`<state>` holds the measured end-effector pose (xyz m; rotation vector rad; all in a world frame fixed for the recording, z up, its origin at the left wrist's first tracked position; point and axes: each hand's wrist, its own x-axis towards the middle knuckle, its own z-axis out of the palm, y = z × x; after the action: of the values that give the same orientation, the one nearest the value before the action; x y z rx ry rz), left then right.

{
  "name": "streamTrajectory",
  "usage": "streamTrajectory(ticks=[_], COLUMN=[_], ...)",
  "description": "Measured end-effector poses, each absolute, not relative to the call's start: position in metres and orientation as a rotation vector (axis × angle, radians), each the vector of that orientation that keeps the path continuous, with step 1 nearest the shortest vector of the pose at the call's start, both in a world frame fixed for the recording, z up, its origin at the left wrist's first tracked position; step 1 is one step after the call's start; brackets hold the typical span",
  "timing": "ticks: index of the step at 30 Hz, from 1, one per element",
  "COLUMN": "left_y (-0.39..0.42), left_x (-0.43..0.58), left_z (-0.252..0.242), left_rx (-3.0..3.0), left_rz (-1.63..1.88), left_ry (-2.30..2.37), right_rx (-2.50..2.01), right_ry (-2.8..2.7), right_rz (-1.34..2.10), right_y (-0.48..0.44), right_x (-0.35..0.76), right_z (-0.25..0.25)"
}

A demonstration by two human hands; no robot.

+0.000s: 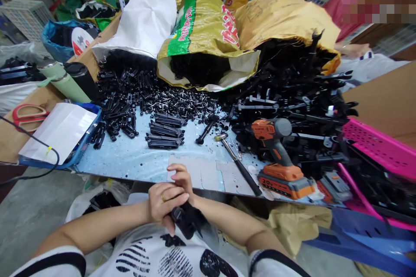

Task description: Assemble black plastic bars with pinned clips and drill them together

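Both my hands meet in front of my chest, just below the table's near edge. My left hand is closed over a black plastic part, a ring on one finger. My right hand lies against it from behind, fingers curled on the same black part. Beyond them on the pale blue table lies a neat stack of black plastic strips, with a hammer and an orange cordless drill to the right.
Open sacks, white and yellow-green, spill heaps of black parts across the back. A blue tray with white paper, red scissors and bottles stand left. Pink crates sit right. Another person is at the top right.
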<state>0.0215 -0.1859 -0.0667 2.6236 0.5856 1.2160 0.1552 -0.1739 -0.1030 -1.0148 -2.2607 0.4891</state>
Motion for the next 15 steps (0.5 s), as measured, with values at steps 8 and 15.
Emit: streamTrajectory(ticks=[8,15], left_y=[-0.115,-0.084], left_x=[0.0,0.012], left_z=[-0.099,-0.115], left_rx=[3.16,3.16], left_rz=[0.869,0.678], left_ry=[1.012,1.124], right_rx=[-1.322,-1.983], right_ry=[-1.926,-1.584], right_rz=[0.22,-0.049], right_y=[0.047,0.199], right_x=[0.241,0.309], right_z=[-0.078,-0.066])
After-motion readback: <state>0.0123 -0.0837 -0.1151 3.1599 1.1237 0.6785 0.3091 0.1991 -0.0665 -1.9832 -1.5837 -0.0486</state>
